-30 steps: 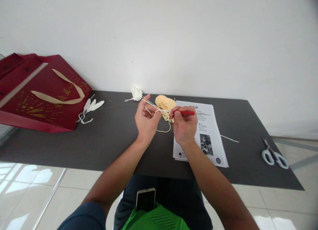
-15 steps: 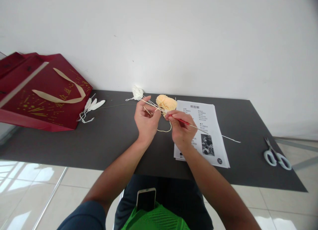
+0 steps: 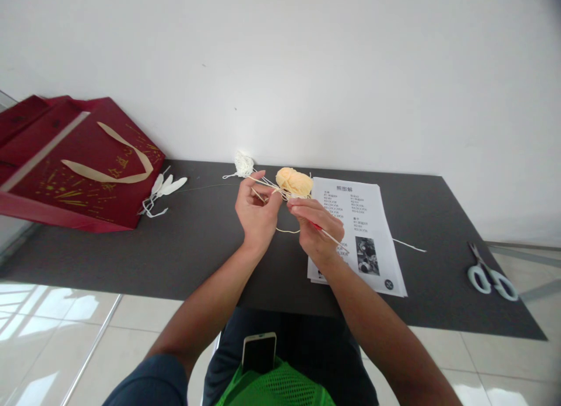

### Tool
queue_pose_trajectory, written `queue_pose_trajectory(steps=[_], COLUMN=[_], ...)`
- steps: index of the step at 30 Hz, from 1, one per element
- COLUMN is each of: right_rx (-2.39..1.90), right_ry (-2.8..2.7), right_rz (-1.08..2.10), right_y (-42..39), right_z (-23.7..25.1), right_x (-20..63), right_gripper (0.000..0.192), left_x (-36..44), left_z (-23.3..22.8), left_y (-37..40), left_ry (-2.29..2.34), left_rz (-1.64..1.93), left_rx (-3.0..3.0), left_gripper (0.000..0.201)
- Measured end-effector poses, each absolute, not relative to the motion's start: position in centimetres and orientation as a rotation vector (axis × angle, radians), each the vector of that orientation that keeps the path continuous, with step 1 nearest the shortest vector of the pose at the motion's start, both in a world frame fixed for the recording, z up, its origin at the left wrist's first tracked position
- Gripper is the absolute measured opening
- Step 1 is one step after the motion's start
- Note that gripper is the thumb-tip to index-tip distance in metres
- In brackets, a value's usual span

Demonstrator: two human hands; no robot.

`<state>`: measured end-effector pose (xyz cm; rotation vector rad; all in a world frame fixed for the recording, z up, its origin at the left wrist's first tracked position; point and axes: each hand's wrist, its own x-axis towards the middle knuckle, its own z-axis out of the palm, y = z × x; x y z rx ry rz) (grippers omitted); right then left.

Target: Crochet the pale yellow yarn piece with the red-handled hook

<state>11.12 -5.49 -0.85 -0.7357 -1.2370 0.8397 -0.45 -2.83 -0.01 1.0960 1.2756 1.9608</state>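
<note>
Both hands up over dark tabletop, close together, near touching at fingertips. Left hand half-curled, palm toward camera, thumb + forefinger pinched on pale yellow yarn strands that run taut across fingers toward yellow yarn ball; other fingers loosely bent, index raised. Right hand closed in pencil-type grip on crochet hook w/ red handle, mostly hidden in fist, thin shaft poking out low-right over printed sheet; hook tip end up at strands betw. the two hands, exact contact too small to tell. Loose loop of same yarn sagging below hands onto tabletop. Yarn ball sits on tabletop just behind hands, touching left edge of printed instruction sheet (text + small photo), which lies right of centre. Small white yarn bundle w/ tail further back, near wall, just left of yellow ball. Red gift bag w/ gold print + cream ribbon handle lying flat at far left; white feather-like bits w/ cord just beside its right edge. Stray white yarn piece right of sheet. Scissors, pale blue-grey handles, at far right edge of tabletop, well apart from hands. Phone in lap pocket, green mesh below.
</note>
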Motion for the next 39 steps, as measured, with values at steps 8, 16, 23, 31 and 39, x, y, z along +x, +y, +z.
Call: queue_pose_trajectory(steps=[8, 16, 23, 31, 39], right_rx=[-0.688, -0.619, -0.644, -0.658, -0.614], right_ry=[-0.854, -0.758, -0.784, -0.879, -0.926], right_rz=[0.972, 1.169, 1.131, 0.933, 0.953], right_y=[-4.8, -4.3, -4.4, -4.6, -4.3], right_z=[0.2, 0.5, 0.8, 0.2, 0.1], right_x=[10.1, 10.4, 10.4, 10.0, 10.6], right_gripper=[0.01, 0.011, 0.009, 0.013, 0.013], left_x=[-0.2, -0.2, -0.1, -0.2, -0.4], left_z=[-0.1, 0.7, 1.0, 1.2, 0.4], left_y=[-2.8, -3.3, -3.7, -3.7, -3.7], left_ry=[1.186, 1.158, 1.186, 1.282, 1.331], left_rz=[1.928, 1.979, 1.975, 2.009, 1.994], left_rx=[0.994, 1.034, 1.07, 1.208, 1.386], left_gripper=[0.047, 0.045, 0.043, 0.043, 0.051])
